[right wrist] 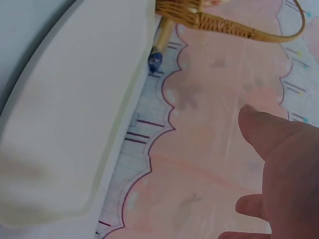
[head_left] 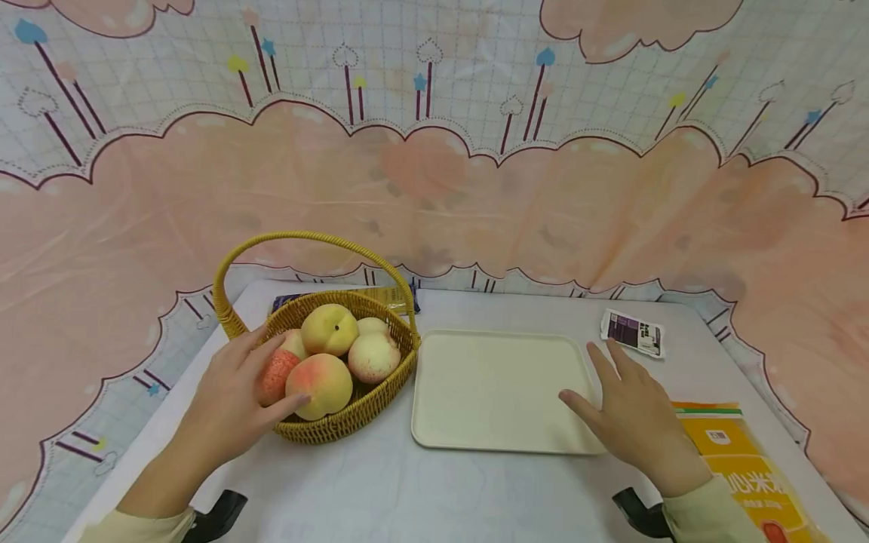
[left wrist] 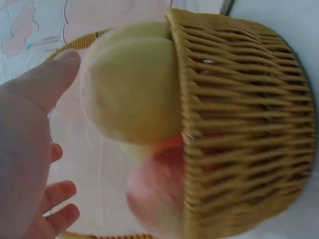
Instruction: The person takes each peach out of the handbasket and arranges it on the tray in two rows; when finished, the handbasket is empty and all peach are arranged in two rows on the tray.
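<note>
A wicker basket (head_left: 346,424) with a tall arched handle stands left of centre, holding several peaches (head_left: 329,329). My left hand (head_left: 231,392) is over the basket's left side, its fingers spread and fairly straight. In the left wrist view, a yellowish peach (left wrist: 134,89) lies near the thumb, with a gap between them. Right of the basket lies a cream rectangular tray (head_left: 502,392) with nothing on it. My right hand (head_left: 631,415) hovers by the tray's right edge, fingers extended, gripping nothing. Part of the basket and a reddish peach (head_left: 274,375) are hidden behind the left hand.
Behind the basket lies a long blue-and-gold packet (head_left: 394,299), partly covered by it. A small white-and-purple sachet (head_left: 633,333) is at the back right. An orange-yellow bag (head_left: 740,460) lies at the right, partly behind my right arm. A patterned cloth (head_left: 475,204) hangs behind the white table.
</note>
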The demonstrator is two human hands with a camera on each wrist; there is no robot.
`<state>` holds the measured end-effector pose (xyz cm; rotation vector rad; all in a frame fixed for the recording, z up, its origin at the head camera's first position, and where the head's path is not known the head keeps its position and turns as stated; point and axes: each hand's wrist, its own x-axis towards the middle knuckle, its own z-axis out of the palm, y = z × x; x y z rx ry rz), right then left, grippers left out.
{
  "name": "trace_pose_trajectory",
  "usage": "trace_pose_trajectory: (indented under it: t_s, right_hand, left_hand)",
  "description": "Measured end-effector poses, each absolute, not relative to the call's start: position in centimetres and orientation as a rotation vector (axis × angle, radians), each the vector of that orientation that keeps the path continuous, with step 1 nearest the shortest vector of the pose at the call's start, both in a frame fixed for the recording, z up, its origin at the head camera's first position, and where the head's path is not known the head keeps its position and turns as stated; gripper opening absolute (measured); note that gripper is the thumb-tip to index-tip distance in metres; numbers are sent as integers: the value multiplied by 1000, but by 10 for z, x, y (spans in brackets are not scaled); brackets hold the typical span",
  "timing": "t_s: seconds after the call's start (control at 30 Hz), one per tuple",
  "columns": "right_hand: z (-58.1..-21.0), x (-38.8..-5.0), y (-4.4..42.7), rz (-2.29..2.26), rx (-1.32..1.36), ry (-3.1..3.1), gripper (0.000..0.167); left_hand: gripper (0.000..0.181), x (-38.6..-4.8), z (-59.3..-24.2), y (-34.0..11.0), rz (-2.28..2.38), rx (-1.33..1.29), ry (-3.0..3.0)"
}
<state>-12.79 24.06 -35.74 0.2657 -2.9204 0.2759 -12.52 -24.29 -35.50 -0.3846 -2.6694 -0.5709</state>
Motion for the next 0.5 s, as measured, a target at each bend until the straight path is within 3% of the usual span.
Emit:
trace_pose_trajectory:
  t_s: [0.5]
  right_hand:
    - [-369, -131, 221, 451, 287, -2879, 79]
  left_hand:
    - [70, -108, -382, -265, -775, -201, -2587]
